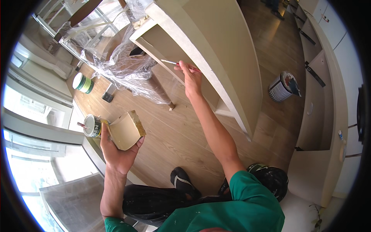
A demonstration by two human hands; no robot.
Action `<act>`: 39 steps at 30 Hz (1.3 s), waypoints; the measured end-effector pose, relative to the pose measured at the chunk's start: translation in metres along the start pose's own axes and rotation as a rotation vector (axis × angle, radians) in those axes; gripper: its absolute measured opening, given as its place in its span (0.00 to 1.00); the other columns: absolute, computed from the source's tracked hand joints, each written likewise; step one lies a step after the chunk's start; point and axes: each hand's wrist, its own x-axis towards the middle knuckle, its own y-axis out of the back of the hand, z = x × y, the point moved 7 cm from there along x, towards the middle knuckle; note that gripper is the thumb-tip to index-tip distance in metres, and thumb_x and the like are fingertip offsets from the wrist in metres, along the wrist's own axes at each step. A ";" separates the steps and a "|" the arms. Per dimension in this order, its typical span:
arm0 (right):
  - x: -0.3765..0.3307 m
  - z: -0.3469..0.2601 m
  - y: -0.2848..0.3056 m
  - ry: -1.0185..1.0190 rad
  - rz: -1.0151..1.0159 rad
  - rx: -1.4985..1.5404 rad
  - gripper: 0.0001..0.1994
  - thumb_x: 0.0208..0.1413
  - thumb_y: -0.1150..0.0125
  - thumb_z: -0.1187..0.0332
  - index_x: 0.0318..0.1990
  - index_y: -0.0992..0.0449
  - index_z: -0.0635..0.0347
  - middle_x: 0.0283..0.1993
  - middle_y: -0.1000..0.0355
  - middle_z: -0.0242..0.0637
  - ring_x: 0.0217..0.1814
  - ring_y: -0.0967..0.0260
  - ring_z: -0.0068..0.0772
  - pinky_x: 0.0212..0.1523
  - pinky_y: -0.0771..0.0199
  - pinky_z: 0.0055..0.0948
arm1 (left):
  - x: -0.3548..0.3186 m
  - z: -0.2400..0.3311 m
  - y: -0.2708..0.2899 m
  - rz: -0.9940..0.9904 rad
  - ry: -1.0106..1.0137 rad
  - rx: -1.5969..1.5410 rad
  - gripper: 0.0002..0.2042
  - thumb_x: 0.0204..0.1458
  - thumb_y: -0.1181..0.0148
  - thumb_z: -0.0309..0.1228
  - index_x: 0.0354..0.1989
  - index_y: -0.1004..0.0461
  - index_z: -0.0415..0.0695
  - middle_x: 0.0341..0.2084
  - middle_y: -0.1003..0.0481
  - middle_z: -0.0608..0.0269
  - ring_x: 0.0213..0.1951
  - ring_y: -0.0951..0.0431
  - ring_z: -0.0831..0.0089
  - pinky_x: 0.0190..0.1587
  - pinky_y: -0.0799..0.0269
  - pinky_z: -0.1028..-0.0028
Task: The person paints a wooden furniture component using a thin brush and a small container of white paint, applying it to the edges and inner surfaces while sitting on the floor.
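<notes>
A cut-open paint container [125, 132], its inside coated beige, rests in my left hand [119, 156]. My left fingers wrap round its underside and sides. Between the fingertips of my right hand [191, 80] is a slim paintbrush [170, 62] with a red handle, its pale tip pointing left. That hand is raised in front of the open side of a beige cabinet [226, 50]. The brush tip overlaps the cabinet's lower board in view; I cannot tell whether they touch.
Plastic-wrapped furniture [127, 73] stands at the far left, with a dark phone-like object [136, 52] on it. Nearby are a green-banded tub [83, 83] and a paint can [92, 127]. A white bucket [284, 87] sits right of the cabinet, before open shelving [320, 104].
</notes>
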 end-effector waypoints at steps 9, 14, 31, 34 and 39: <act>-0.026 -0.016 -0.018 -0.103 -0.178 -0.069 0.09 0.61 0.29 0.68 0.39 0.17 0.66 0.35 0.18 0.37 0.37 0.20 0.27 0.48 0.24 0.27 | -0.008 0.003 0.014 0.067 -0.024 -0.017 0.29 0.69 0.58 0.57 0.67 0.36 0.47 0.59 0.26 0.55 0.58 0.24 0.59 0.59 0.28 0.54; 0.002 0.004 0.025 0.073 -0.008 -0.145 0.08 0.61 0.29 0.69 0.40 0.17 0.67 0.36 0.18 0.37 0.37 0.19 0.28 0.47 0.24 0.27 | 0.003 -0.002 -0.002 -0.008 0.015 0.007 0.29 0.69 0.58 0.57 0.68 0.36 0.47 0.59 0.27 0.55 0.58 0.25 0.59 0.60 0.28 0.55; -0.017 0.006 0.015 -0.215 -0.191 0.277 0.09 0.63 0.32 0.68 0.47 0.17 0.59 0.48 0.18 0.33 0.53 0.23 0.24 0.48 0.33 0.24 | -0.003 0.002 0.005 0.005 -0.010 -0.010 0.30 0.69 0.58 0.57 0.67 0.36 0.47 0.59 0.27 0.54 0.58 0.24 0.58 0.58 0.26 0.53; -0.010 0.005 0.008 -0.146 -0.169 0.202 0.09 0.62 0.32 0.69 0.48 0.17 0.59 0.48 0.18 0.33 0.52 0.22 0.24 0.49 0.33 0.24 | -0.001 0.002 0.004 0.000 -0.002 -0.010 0.29 0.69 0.58 0.57 0.68 0.36 0.47 0.59 0.27 0.54 0.58 0.24 0.58 0.58 0.26 0.53; -0.016 0.005 0.000 -0.102 -0.174 0.072 0.10 0.61 0.31 0.71 0.48 0.17 0.62 0.48 0.18 0.36 0.52 0.21 0.25 0.52 0.28 0.25 | -0.002 0.002 0.006 0.021 -0.010 -0.005 0.30 0.69 0.59 0.56 0.68 0.37 0.46 0.60 0.27 0.53 0.58 0.24 0.58 0.58 0.27 0.53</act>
